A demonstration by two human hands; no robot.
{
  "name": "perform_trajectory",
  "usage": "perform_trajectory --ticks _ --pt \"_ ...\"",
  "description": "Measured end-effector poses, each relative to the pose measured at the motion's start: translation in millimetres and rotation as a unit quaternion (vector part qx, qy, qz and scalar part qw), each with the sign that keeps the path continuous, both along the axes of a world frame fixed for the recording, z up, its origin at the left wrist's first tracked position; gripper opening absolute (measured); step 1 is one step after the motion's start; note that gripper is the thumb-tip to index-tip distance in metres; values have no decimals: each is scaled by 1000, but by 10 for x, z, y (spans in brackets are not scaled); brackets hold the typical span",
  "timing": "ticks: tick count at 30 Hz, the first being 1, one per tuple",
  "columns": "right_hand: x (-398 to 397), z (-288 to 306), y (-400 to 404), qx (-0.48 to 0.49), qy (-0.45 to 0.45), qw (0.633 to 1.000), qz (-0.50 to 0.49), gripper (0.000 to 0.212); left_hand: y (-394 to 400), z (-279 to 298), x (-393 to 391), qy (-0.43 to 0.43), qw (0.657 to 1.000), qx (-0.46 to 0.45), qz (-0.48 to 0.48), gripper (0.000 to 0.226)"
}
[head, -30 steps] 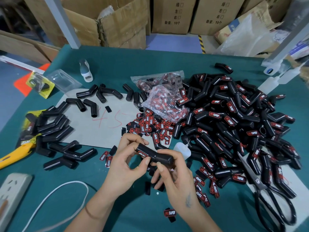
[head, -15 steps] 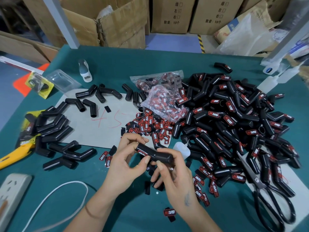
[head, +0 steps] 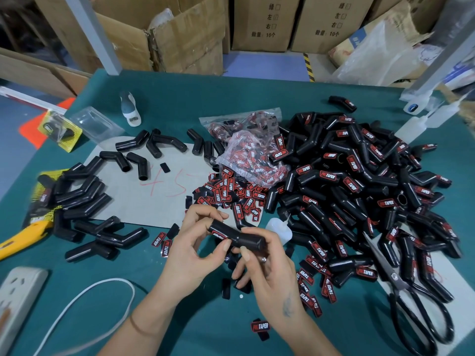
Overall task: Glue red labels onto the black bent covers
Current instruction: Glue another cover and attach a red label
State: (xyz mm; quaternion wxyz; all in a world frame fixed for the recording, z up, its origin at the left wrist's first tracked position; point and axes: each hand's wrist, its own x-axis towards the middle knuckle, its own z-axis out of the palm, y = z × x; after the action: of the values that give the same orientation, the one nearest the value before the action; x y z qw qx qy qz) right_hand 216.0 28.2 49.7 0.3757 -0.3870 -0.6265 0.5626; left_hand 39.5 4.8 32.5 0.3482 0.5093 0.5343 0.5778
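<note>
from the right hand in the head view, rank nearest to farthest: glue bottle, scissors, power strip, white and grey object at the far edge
From the right hand:
1. Glue bottle, just above it.
2. Scissors, right.
3. White and grey object, far left.
4. Power strip, left edge.

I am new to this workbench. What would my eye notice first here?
First, the big heap of labelled black covers filling the table's right side. Then both hands, left hand and right hand, holding one bent cover near the front centre, loose red labels just behind.
</note>
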Motion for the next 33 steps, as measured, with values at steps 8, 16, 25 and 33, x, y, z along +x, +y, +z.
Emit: perform_trajectory --ticks 8,16,25,33 --pt "-17 -27 -5 -30 7 999 -11 30 -8 3 20 26 1000 4 3 10" --pt "-15 -30 7 -32 1 999 -35 25 -31 25 47 49 999 0 3 8" --pt "-7 -47 -4 -34 -5 999 -42 26 -37 14 45 48 999 -7 -1 8" --pt "-3 -20 -6 -37 -8 998 -40 25 -26 58 20 51 998 -11 -26 9"
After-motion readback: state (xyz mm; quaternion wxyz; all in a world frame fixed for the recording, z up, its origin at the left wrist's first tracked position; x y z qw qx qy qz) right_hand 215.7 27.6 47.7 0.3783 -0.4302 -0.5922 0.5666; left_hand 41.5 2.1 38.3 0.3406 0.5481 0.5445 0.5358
